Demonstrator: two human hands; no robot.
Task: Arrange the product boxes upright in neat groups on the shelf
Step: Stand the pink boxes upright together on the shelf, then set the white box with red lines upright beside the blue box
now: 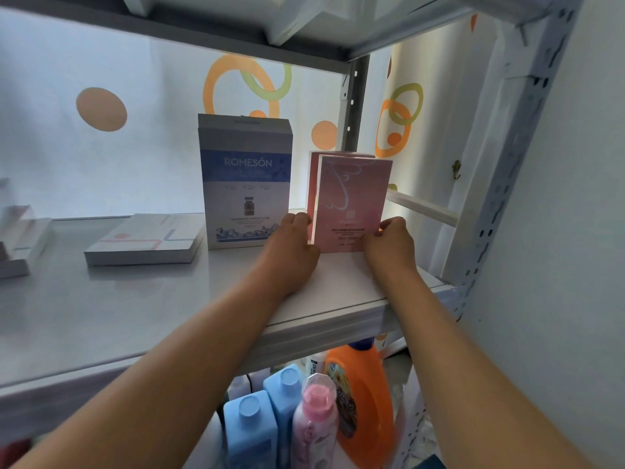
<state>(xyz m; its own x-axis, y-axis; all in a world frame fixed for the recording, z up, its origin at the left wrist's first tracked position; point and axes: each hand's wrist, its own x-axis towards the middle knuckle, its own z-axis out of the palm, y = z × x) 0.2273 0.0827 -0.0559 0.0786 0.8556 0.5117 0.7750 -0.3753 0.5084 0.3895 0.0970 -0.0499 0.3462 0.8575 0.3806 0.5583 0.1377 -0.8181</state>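
Observation:
A pink box (351, 201) stands upright on the white shelf (135, 316), with a second pink box (316, 170) upright just behind it. My left hand (294, 245) grips the front pink box at its lower left edge. My right hand (389, 242) pinches its lower right edge. To the left of the pink boxes a taller blue and white box (245, 181) stands upright. Further left a flat white box (145, 240) lies on its face. More white boxes (17, 242) sit at the far left edge, partly cut off.
A metal upright post (507, 157) frames the shelf on the right, with a wall beyond it. The shelf above (236, 35) hangs low over the boxes. On the level below stand blue bottles (257, 421), a pink bottle (316, 421) and an orange jug (362, 401).

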